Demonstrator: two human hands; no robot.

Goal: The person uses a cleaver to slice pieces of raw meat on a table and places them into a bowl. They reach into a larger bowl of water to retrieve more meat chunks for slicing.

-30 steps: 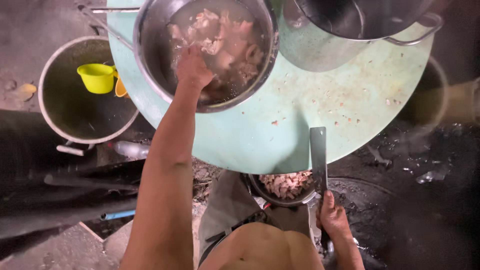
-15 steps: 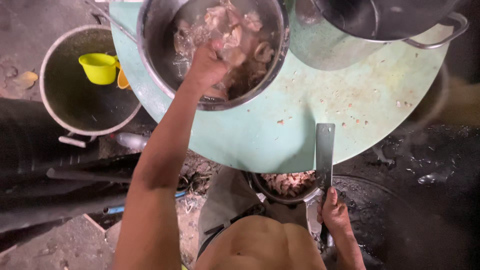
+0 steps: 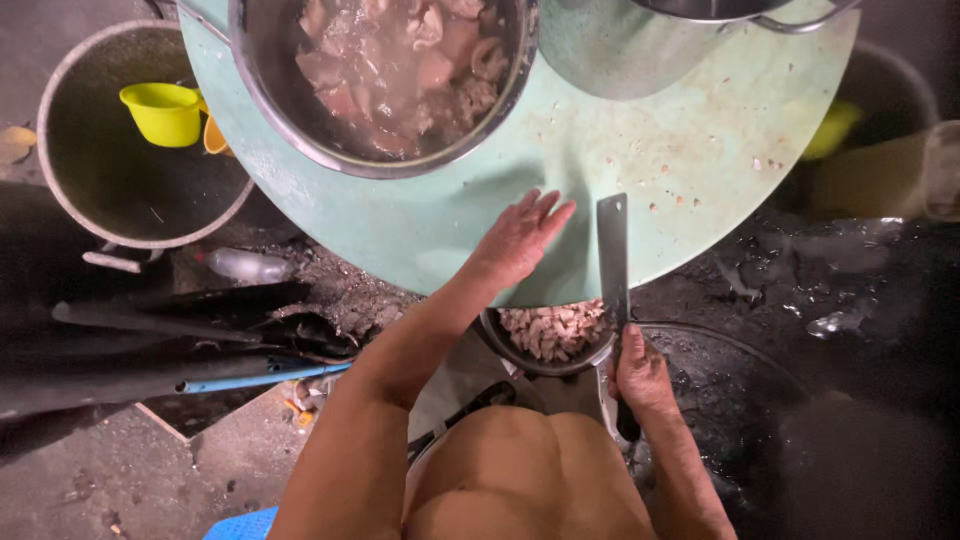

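My left hand [image 3: 520, 238] lies flat and empty on the near edge of the round pale green cutting board [image 3: 690, 170], fingers spread. My right hand [image 3: 640, 375] grips the handle of a cleaver [image 3: 612, 250], whose blade rests on the board just right of the left hand. Under the board's near edge stands a bowl of chopped meat [image 3: 555, 330]. At the back of the board sits a large metal basin of meat pieces in liquid [image 3: 400, 60].
A big grey pot [image 3: 110, 190] with a yellow scoop [image 3: 160, 112] stands at the left on the floor. Another metal pot [image 3: 730, 10] sits at the board's far right. A dark pan [image 3: 730, 400] lies at the right near my knee. Pipes and a plastic bottle [image 3: 245, 265] lie at the left.
My left hand has left the basin of meat and come down flat onto the board's near edge beside the cleaver. The right hand still holds the cleaver.
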